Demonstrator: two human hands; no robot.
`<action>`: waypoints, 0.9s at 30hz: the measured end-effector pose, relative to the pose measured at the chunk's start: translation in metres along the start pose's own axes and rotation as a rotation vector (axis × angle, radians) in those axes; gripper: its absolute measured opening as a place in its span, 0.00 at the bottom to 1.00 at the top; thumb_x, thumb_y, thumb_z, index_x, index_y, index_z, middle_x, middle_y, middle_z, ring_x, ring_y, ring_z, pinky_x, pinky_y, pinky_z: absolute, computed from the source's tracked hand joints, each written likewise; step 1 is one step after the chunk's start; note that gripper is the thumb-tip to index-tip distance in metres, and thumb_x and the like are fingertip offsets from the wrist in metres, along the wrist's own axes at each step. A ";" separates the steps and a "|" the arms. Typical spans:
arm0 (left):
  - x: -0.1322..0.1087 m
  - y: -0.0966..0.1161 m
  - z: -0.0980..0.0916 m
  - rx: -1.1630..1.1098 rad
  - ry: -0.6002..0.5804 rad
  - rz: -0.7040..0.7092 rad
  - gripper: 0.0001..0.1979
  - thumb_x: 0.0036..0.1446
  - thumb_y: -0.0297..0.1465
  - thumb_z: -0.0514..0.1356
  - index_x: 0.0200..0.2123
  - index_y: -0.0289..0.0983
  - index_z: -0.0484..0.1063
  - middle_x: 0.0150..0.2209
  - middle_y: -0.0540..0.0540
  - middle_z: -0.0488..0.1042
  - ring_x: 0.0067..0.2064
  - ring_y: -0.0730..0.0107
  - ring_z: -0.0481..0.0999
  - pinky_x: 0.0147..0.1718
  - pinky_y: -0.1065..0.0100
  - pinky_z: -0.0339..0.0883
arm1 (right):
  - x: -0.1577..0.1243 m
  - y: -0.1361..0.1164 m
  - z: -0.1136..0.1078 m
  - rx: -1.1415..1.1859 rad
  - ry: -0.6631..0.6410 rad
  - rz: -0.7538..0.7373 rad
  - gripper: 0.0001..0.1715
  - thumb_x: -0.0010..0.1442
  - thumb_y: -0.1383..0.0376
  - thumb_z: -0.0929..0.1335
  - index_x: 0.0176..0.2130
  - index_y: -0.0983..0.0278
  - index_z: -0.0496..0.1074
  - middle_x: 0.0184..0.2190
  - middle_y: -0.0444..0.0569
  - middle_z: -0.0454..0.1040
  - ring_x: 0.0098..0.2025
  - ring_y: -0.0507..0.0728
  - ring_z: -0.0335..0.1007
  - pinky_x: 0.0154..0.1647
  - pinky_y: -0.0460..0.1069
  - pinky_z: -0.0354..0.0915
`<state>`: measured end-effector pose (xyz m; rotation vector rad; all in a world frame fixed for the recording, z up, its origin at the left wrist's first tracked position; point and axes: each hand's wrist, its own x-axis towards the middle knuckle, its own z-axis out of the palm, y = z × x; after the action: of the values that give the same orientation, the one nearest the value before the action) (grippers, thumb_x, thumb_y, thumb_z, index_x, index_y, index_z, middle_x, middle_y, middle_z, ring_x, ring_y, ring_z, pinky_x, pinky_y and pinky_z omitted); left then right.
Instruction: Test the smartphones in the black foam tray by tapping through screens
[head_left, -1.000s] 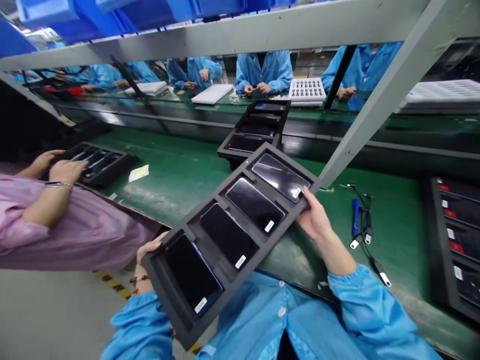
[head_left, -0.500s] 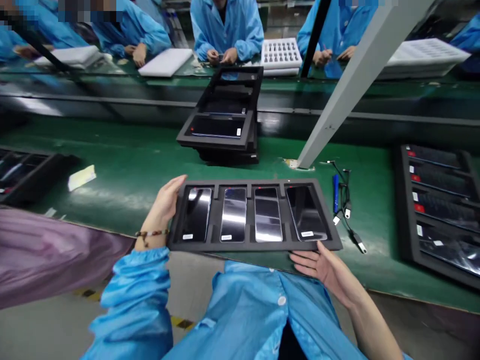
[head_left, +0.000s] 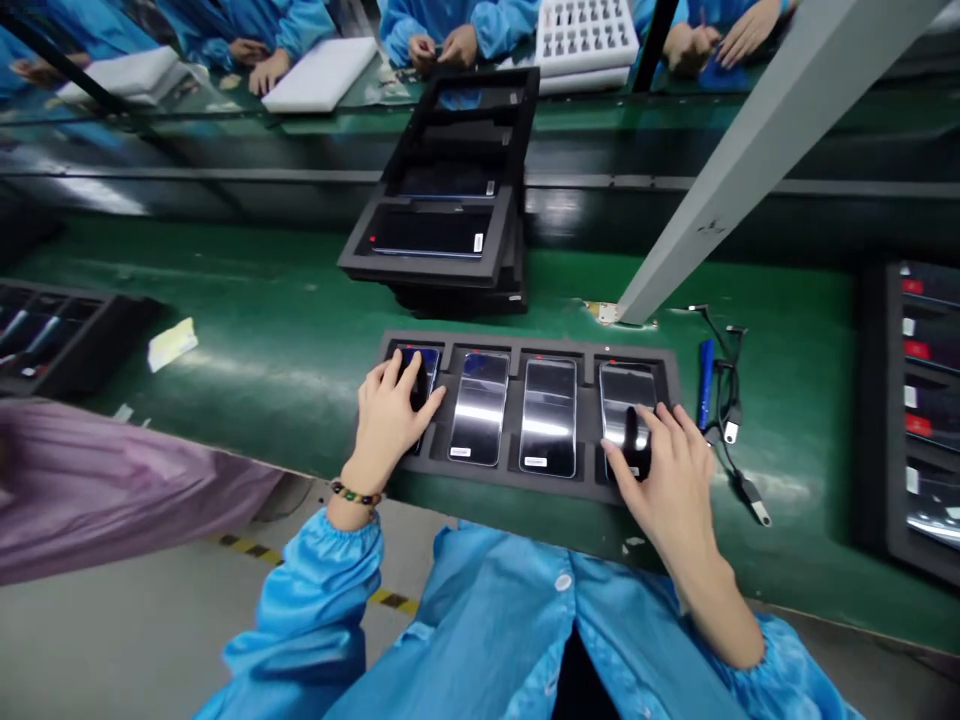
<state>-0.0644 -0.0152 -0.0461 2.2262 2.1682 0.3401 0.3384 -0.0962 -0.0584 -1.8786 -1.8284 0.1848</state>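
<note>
A black foam tray [head_left: 517, 350] lies flat on the green belt in front of me, with several phones in its slots. My left hand [head_left: 388, 420] rests fingers spread on the leftmost phone [head_left: 424, 366]. My right hand [head_left: 667, 470] lies with fingers spread over the rightmost phone [head_left: 624, 395]. Two glossy phones [head_left: 550, 415] sit uncovered between my hands. Neither hand grips anything.
A stack of black trays [head_left: 442, 235] stands just behind. A blue pen [head_left: 706, 370] and cables [head_left: 731, 430] lie to the right, beside a grey post [head_left: 720, 190]. More phone trays [head_left: 919, 400] are at far right and far left [head_left: 52, 335]. Co-workers' hands work across the belt.
The tray, held tilted in the air a second ago, has been levelled and set down on the belt. Both hands have let go of its edges and now rest on the outer phones.
</note>
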 end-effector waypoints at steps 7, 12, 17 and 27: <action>-0.010 0.029 0.006 0.025 -0.002 0.005 0.34 0.77 0.46 0.51 0.75 0.31 0.66 0.77 0.24 0.59 0.71 0.35 0.64 0.69 0.40 0.63 | 0.011 0.018 -0.006 -0.004 0.075 0.032 0.35 0.71 0.45 0.69 0.66 0.63 0.69 0.63 0.62 0.77 0.73 0.75 0.60 0.71 0.72 0.61; -0.015 0.047 0.002 0.025 -0.035 -0.007 0.32 0.77 0.45 0.52 0.76 0.34 0.64 0.75 0.21 0.58 0.74 0.34 0.62 0.69 0.39 0.64 | 0.009 0.015 -0.013 -0.059 0.037 0.040 0.36 0.72 0.43 0.68 0.66 0.63 0.68 0.60 0.63 0.77 0.68 0.73 0.63 0.67 0.69 0.63; -0.006 0.054 -0.015 0.137 -0.131 -0.086 0.31 0.75 0.45 0.56 0.76 0.42 0.66 0.70 0.22 0.63 0.71 0.28 0.67 0.64 0.37 0.70 | 0.016 -0.015 -0.026 -0.359 -0.124 0.049 0.36 0.75 0.48 0.65 0.72 0.66 0.66 0.67 0.70 0.71 0.66 0.78 0.64 0.59 0.70 0.67; -0.002 0.054 -0.047 0.169 -0.251 -0.163 0.27 0.72 0.46 0.60 0.71 0.51 0.73 0.66 0.30 0.67 0.65 0.35 0.74 0.58 0.42 0.76 | 0.054 -0.027 -0.030 -0.426 -0.253 0.046 0.31 0.73 0.54 0.68 0.69 0.64 0.74 0.69 0.66 0.71 0.54 0.73 0.78 0.39 0.58 0.75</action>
<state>-0.0188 -0.0261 0.0086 2.0169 2.2914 -0.1236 0.3320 -0.0525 -0.0070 -2.2744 -2.1247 0.0515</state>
